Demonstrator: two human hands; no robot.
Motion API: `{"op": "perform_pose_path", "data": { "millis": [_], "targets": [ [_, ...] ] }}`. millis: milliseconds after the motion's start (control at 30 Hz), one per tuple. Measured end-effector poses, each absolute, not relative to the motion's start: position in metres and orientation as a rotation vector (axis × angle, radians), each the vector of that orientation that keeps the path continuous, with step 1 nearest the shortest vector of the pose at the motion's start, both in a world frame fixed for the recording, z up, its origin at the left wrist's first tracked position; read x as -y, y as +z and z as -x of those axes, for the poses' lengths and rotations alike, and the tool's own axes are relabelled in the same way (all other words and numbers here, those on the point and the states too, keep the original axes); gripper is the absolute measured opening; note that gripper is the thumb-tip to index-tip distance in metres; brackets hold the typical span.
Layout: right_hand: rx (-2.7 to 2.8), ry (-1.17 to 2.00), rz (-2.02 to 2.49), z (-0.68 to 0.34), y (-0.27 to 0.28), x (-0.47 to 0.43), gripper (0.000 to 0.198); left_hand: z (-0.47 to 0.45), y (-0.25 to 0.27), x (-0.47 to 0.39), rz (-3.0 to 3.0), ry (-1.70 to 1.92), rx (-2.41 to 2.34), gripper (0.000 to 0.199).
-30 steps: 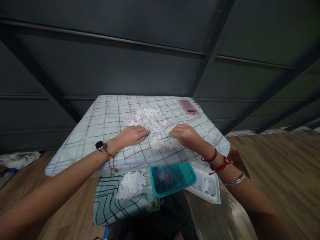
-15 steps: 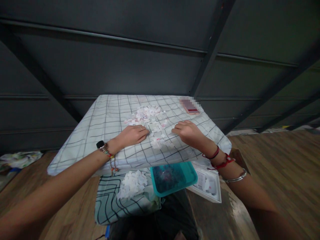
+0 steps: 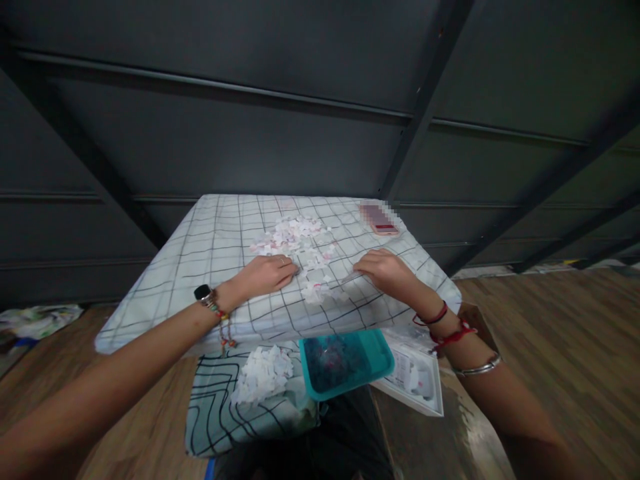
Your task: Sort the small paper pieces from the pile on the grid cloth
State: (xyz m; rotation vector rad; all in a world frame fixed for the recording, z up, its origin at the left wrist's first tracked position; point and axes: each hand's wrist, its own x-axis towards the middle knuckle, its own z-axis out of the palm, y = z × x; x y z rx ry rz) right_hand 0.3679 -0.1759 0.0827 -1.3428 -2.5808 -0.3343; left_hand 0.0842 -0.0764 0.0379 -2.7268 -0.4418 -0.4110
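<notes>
Small torn scraps of white paper (image 3: 295,231), some with pinkish marks, lie heaped on a checked cloth (image 3: 220,233). A looser group of scraps (image 3: 320,292) is spread nearer to me, between my hands. My left hand (image 3: 267,273) rests closed on the cloth at the left of these scraps; a small greyish bit shows at its fingertips, too small to name. On the right, my right hand (image 3: 385,270) pinches a thin pale sliver (image 3: 349,277) that points left toward the scraps. Whether it is paper or a tool I cannot tell.
A phone (image 3: 383,223) lies at the far right of the cloth. Below the near edge are another scrap pile (image 3: 265,375) on patterned fabric, a teal tray (image 3: 383,353) with dark contents and a white box (image 3: 433,393). A dark panelled wall (image 3: 280,147) stands behind.
My right hand has shifted slightly right, away from the scraps, and the thin sliver in its fingers shows more clearly. My left hand stays in about the same place.
</notes>
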Motion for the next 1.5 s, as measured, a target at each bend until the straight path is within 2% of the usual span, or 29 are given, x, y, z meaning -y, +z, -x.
{"op": "perform_pose_path", "data": {
  "millis": [467, 833, 1500],
  "targets": [
    [2.586, -0.089, 1.236, -0.397, 0.080, 0.195, 0.022, -0.083, 0.036, 0.075, 2.722, -0.389, 0.445, 0.021],
    [2.489, -0.207, 1.516, -0.375, 0.080, 0.218, 0.017, -0.083, 0.036, 0.075, 2.698, -0.406, 0.428, 0.024],
    [2.455, -0.189, 1.501, -0.353, 0.085, 0.250, 0.019, -0.084, 0.035, 0.073, 2.711, -0.400, 0.448, 0.026]
  ]
}}
